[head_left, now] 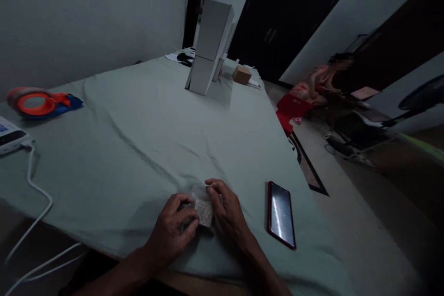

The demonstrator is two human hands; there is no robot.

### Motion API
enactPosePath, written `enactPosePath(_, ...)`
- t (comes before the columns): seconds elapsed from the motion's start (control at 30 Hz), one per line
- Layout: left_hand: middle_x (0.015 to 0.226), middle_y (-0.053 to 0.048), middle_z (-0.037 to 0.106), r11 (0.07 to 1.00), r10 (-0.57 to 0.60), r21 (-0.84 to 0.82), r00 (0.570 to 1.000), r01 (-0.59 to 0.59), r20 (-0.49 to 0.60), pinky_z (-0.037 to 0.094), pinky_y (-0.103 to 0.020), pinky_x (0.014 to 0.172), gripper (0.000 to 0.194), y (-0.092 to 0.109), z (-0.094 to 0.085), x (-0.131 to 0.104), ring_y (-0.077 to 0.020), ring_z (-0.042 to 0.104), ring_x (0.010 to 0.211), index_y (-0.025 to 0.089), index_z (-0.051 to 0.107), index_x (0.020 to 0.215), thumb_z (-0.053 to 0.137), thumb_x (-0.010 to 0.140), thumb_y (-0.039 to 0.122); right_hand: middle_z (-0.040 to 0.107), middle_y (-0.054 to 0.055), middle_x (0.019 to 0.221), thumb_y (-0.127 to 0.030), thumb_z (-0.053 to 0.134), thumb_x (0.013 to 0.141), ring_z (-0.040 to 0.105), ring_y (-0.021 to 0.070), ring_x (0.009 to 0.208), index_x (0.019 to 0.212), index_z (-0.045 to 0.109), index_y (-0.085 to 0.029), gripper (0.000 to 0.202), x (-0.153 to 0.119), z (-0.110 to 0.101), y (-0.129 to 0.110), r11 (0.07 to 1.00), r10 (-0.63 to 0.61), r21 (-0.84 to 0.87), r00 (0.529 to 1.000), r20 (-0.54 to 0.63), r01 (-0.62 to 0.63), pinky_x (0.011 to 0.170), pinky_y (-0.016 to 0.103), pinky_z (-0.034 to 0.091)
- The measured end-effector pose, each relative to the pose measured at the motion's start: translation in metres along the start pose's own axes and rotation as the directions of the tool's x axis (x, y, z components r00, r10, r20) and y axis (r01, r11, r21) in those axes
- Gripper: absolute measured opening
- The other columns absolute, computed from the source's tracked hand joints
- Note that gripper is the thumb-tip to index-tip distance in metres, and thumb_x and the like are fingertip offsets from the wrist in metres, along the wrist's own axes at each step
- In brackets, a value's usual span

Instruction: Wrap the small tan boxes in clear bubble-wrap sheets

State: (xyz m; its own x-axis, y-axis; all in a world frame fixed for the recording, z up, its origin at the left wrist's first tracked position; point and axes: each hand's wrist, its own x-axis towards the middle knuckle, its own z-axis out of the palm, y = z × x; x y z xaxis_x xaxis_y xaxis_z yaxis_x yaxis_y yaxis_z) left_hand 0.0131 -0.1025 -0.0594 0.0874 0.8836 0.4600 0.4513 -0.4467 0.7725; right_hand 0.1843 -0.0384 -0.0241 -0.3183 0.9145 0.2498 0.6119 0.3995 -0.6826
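Note:
A small pale object with a printed label (204, 213), seemingly inside clear plastic, lies on the pale green tablecloth near the front edge. My left hand (175, 222) grips its left side, fingers curled and thumb against it. On its right is my right hand (225, 206), fingers bent together at the plastic by the object's upper right corner. The fingertips partly cover the plastic. To the right of my right hand lies a phone in a dark red case (280, 215), screen up.
An orange tape dispenser (36, 104) and a white device (12, 136) with a white cable are at the left. Tall white boxes (208, 46) and a brown box (242, 75) stand at the back. A person (315, 83) sits beyond the table at the right.

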Motion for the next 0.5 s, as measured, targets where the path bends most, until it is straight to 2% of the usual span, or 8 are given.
enactPosePath(0.07,0.109,-0.009,0.056,0.999,-0.053,-0.002,0.998,0.053,-0.038,0.049,-0.037,0.089,0.014,0.001,0.0,0.001,-0.0228,0.056,0.105,0.022,0.06,0.093,0.056,0.082,0.014,0.067,0.004,0.096,-0.028,0.039,0.097,0.062,0.0183,0.087,0.099,0.058,-0.022,0.021,-0.001,0.002,-0.003,0.998,0.058,0.034,0.998,0.001,-0.058,0.077,0.029,0.045)
enactPosePath(0.17,0.121,-0.012,0.054,0.98,-0.198,-0.013,0.978,0.198,-0.058,0.044,-0.046,0.099,0.039,0.003,0.001,0.003,-0.0273,0.052,0.116,0.021,0.052,0.115,0.061,0.077,0.02,0.066,0.003,0.086,-0.03,0.038,0.098,0.061,0.0172,0.079,0.094,0.059,-0.021,0.022,-0.003,0.007,-0.005,0.995,0.078,0.065,0.997,-0.015,-0.077,0.071,0.027,0.044)
enactPosePath(0.3,0.136,-0.017,0.048,0.915,-0.391,-0.058,0.914,0.399,0.112,0.037,-0.052,0.106,0.079,0.007,-0.001,0.011,-0.0324,0.046,0.127,0.016,0.032,0.14,0.065,0.07,0.026,0.062,0.001,0.081,-0.03,0.04,0.097,0.059,0.0154,0.074,0.089,0.057,-0.021,0.021,-0.009,0.01,-0.007,0.995,0.043,0.092,0.995,-0.088,-0.034,0.07,0.026,0.043)
enactPosePath(0.4,0.136,-0.019,0.049,0.87,-0.458,-0.082,0.857,0.487,0.237,0.038,-0.052,0.106,0.09,0.011,-0.002,0.015,-0.0338,0.046,0.127,0.014,0.025,0.146,0.065,0.066,0.024,0.063,0.001,0.082,-0.028,0.041,0.097,0.06,0.0148,0.075,0.089,0.057,-0.021,0.019,-0.013,0.009,-0.011,0.993,0.011,0.121,0.99,-0.142,0.006,0.07,0.024,0.043)
enactPosePath(0.5,0.135,-0.02,0.051,0.861,-0.458,-0.082,0.834,0.503,0.307,0.039,-0.05,0.105,0.094,0.015,-0.004,0.018,-0.034,0.048,0.125,0.013,0.021,0.148,0.064,0.065,0.021,0.063,0.001,0.081,-0.028,0.043,0.096,0.06,0.0147,0.074,0.088,0.058,-0.021,0.018,-0.016,0.004,-0.016,0.99,0.008,0.14,0.988,-0.157,0.014,0.068,0.024,0.043)
